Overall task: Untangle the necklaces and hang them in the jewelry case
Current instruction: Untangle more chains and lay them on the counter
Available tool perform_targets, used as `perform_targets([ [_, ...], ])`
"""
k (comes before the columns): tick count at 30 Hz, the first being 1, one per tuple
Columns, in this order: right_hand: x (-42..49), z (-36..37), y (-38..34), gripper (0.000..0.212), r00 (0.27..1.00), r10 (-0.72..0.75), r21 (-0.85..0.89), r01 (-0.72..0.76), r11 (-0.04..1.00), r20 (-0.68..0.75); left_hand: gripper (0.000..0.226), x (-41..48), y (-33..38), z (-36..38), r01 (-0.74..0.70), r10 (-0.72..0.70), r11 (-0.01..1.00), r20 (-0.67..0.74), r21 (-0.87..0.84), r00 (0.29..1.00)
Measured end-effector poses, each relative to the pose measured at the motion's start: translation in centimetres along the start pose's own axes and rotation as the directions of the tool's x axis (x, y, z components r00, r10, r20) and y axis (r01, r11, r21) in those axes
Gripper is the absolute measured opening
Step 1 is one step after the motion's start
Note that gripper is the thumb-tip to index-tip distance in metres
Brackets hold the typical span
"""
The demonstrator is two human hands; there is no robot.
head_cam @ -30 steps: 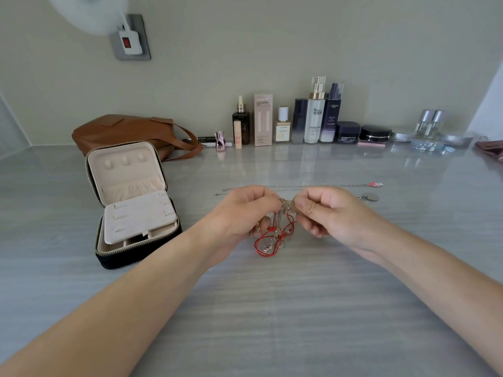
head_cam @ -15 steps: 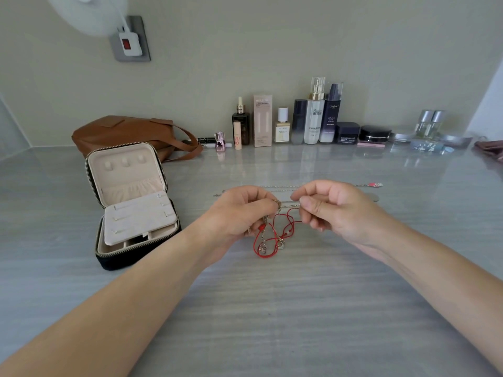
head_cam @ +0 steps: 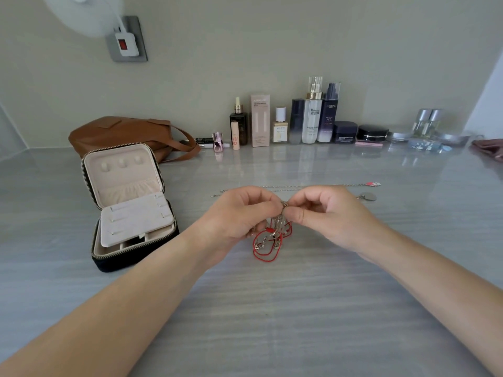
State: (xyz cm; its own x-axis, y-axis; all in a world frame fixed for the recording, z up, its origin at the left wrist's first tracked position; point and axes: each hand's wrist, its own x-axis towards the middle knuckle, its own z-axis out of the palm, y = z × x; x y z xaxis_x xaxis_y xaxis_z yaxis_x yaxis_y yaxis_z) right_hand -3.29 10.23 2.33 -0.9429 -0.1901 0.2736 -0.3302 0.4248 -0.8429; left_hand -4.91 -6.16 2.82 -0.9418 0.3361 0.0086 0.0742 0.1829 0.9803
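Red-cord necklace tangle (head_cam: 272,238) hangs mid-frame, pinched between left hand (head_cam: 239,216) and right hand (head_cam: 329,213); jewelry case (head_cam: 130,205) left.

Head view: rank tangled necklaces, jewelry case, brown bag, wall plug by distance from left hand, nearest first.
1. tangled necklaces: pinched by the left hand, at centre.
2. jewelry case: open, off to that hand's left.
3. brown bag: behind the case, further back.
4. wall plug: mounted high, upper left.
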Motion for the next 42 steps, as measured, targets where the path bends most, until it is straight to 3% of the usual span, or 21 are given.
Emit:
perform_targets([
  [6,0.0,-0.1,0.1,0.012,0.998,-0.017,-0.054,0.014,0.998,-0.061,0.017,0.3,-0.3,0.0,-0.005,0.01,0.997,-0.066,0.078,0.998],
  [12,0.1,-0.5,0.0,0.026,0.992,0.001,-0.066,-0.01,0.998,-0.127,0.016,0.4,0.0,-0.2,0.034,-0.037,0.999,-0.106,-0.027,0.994],
  [20,0.2,-0.9,-0.1,0.019,0.975,0.082,0.058,-0.072,0.996,-0.206,0.015,0.5,0.0,-0.4,0.058,-0.07,0.995,-0.142,-0.087,0.987],
  [27,0.4,-1.2,0.1,0.015,0.964,0.188,0.174,-0.155,0.973,-0.191,0.014,0.6,-0.1,-0.5,0.089,-0.09,0.996,-0.165,-0.012,0.982],
  [36,0.5,-1.4,0.2,0.016,0.956,0.241,0.108,-0.226,0.968,-0.165,0.012,0.7,0.0,-1.1,0.064,-0.074,0.997,-0.237,-0.048,0.969],
  [42,0.4,-1.4,0.1,0.02,0.958,0.247,0.06,-0.241,0.969,-0.148,0.026,0.4,0.3,-1.0,0.024,-0.031,0.999,-0.27,-0.026,0.962],
])
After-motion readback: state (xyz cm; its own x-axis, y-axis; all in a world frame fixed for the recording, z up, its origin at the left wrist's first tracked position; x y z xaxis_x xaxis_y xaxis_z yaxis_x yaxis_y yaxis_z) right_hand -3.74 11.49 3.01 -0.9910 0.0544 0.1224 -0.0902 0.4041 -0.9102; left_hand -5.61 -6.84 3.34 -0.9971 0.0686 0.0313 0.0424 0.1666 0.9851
